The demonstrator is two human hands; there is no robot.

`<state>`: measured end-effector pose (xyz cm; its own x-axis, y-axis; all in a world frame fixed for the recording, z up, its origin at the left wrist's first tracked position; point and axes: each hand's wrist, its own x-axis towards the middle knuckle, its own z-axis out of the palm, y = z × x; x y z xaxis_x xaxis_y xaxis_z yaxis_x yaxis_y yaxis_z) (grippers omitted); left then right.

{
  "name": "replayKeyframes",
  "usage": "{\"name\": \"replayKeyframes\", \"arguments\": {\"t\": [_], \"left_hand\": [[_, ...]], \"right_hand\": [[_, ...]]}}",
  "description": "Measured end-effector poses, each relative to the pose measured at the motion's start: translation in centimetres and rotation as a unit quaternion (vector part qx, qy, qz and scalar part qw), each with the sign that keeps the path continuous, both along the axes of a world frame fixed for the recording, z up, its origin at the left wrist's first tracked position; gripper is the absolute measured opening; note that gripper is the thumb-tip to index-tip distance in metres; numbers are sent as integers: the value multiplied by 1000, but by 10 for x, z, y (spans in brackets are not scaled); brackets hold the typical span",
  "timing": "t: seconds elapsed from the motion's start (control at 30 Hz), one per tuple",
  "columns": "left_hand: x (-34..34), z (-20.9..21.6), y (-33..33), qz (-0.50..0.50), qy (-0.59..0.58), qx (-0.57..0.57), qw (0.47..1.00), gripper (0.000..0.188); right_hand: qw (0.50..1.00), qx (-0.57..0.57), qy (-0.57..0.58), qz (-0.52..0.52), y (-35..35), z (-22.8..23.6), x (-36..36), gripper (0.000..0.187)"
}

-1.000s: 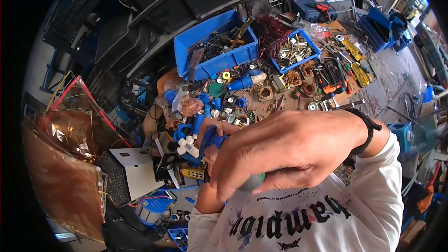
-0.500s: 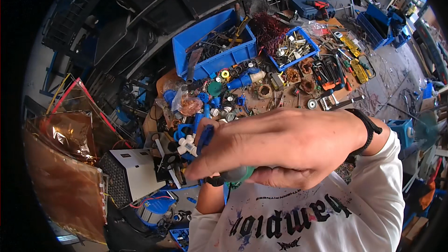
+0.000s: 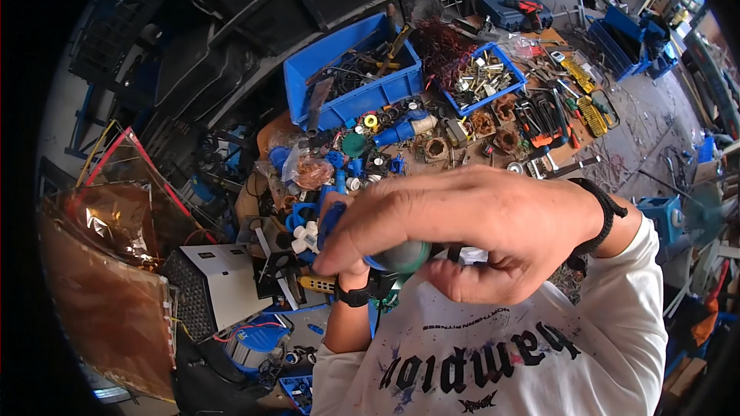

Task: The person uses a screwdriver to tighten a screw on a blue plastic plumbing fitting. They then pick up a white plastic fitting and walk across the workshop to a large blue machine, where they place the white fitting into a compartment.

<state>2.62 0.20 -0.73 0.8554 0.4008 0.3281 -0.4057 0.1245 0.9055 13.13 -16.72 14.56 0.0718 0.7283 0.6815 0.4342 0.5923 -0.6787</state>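
My right hand (image 3: 470, 223) fills the middle of the view, back of the hand upward, with a black braided band round its wrist. Its fingers arch to the left, and the thumb stands apart below them. Behind that gap shows a blurred, rounded green-grey part (image 3: 406, 256), with a blue piece (image 3: 331, 219) by the fingertips; whether these are one object I cannot tell. My left hand (image 3: 353, 268) is mostly hidden behind the right, a black watch on its wrist. It appears to hold the blue piece from below. White pipe fitting (image 3: 305, 237) lies just left of it.
Behind stand a large blue crate (image 3: 358, 110) of tools and a smaller blue tray (image 3: 512, 91) of metal fittings. Hex keys and pliers (image 3: 543, 119) lie to the right. A white box with a dark grille (image 3: 223, 281) sits at the left. A yellow object (image 3: 317, 283) lies beside my left wrist.
My right thumb has moved away from the fingers and the rounded green-grey part, widening the gap. More of that part, my left hand and the yellow object now show.
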Motion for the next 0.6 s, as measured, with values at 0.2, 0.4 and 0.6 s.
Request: {"name": "replayKeyframes", "arguments": {"t": [0.2, 0.4, 0.6], "left_hand": [[2, -3, 4, 0, 17, -14, 1000, 79], [2, -7, 6, 18, 11, -19, 1000, 79], [2, 6, -2, 60, 6, 19, 998, 76]], "right_hand": [[962, -55, -140, -227, -13, 8, -6, 41], [992, -13, -51, -112, -14, -2, 4, 45], [964, -95, -102, -225, -23, 9, -11, 48]]}}
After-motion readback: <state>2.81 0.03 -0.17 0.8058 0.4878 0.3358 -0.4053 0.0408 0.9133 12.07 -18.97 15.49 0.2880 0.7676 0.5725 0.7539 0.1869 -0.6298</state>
